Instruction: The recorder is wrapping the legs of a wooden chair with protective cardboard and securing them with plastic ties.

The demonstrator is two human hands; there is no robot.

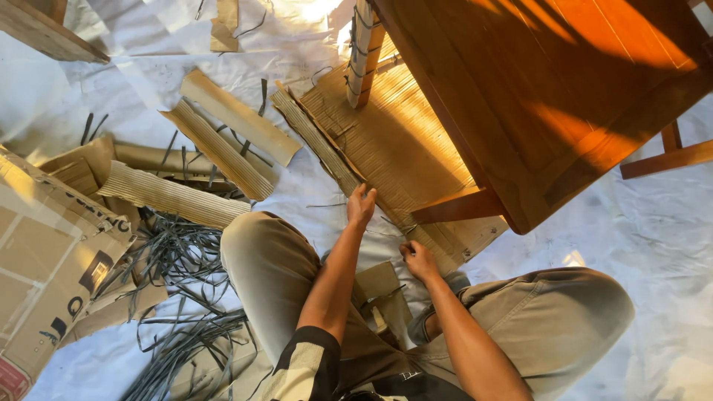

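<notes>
Our left hand (361,206) presses flat and open on the corrugated cardboard sheet (386,141) lying on the floor; our right hand (420,260) pinches its near edge. We keep it flat and steady.

Clad in loose khaki-olive trousers (549,327), creased at both knees, one knee bulging toward nine o'clock, the other toward three o'clock. Short sleeve (304,367) at six o'clock, cream with broad black bands and a black cuff edge. Dark shirt front (405,386) beneath, bearing a small pale marking too tiny to make out. Forearms bare from sleeve to wrist. Left hand (361,206) and right hand (420,260) bare as well, no rings, watch or gloves to be seen. Grey shoe tip (454,281) peeping beside the three o'clock knee.
</notes>
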